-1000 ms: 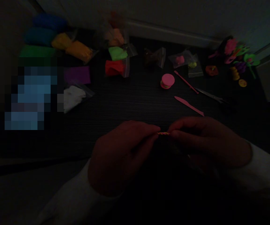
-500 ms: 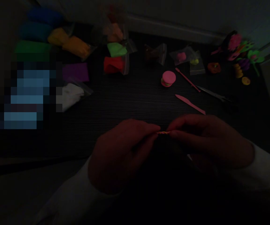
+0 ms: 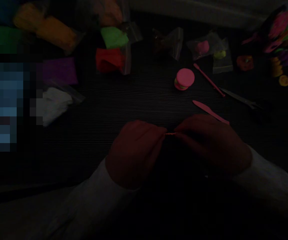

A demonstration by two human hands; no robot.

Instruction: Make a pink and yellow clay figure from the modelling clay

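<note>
Twisted string [image 3: 170,134] stretches between my left hand [image 3: 136,155] and right hand [image 3: 214,143] near the table [image 3: 133,103], both pinching it, probably to hold it straight, with the pink knife [image 3: 210,111] just beyond at right.

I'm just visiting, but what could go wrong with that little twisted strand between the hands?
The twisted strand looks very thin, so it might snap or stretch if the left hand and right hand pull apart. The pink knife lies close to the right hand, so a careless move could knock it. The scene looks dim, so a flaw in the strand might be missed.
</note>
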